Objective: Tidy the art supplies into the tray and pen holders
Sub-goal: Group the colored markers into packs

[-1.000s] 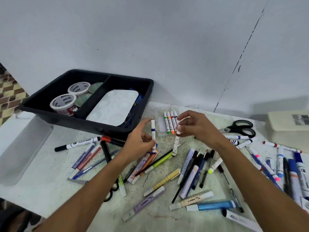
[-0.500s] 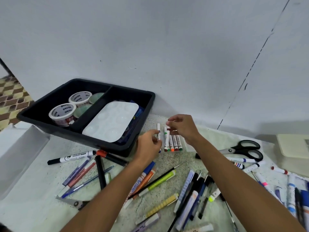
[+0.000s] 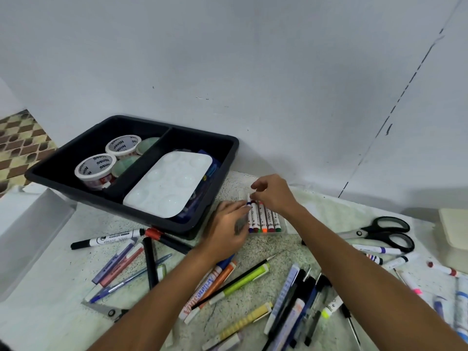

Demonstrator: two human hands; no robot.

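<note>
A row of small white markers (image 3: 266, 219) lies side by side in a clear pouch right of the black tray (image 3: 63, 158). My left hand (image 3: 225, 229) touches the row's left edge and holds the blue-banded marker (image 3: 249, 211) there. My right hand (image 3: 273, 196) pinches the top ends of the markers from above. The tray holds tape rolls (image 3: 95, 168) in its left compartment and a white paint palette (image 3: 169, 183) in its right. Loose pens and markers (image 3: 228, 282) cover the table below my arms.
Black-handled scissors (image 3: 385, 234) lie at the right, with more markers (image 3: 415, 277) beyond them and a cream box (image 3: 453, 231) at the far right edge. A clear plastic bin (image 3: 27, 234) stands at the left. A white wall rises close behind the tray.
Both hands went from holding two small markers up over the table to the row by the tray. The two markers now lie with the others.
</note>
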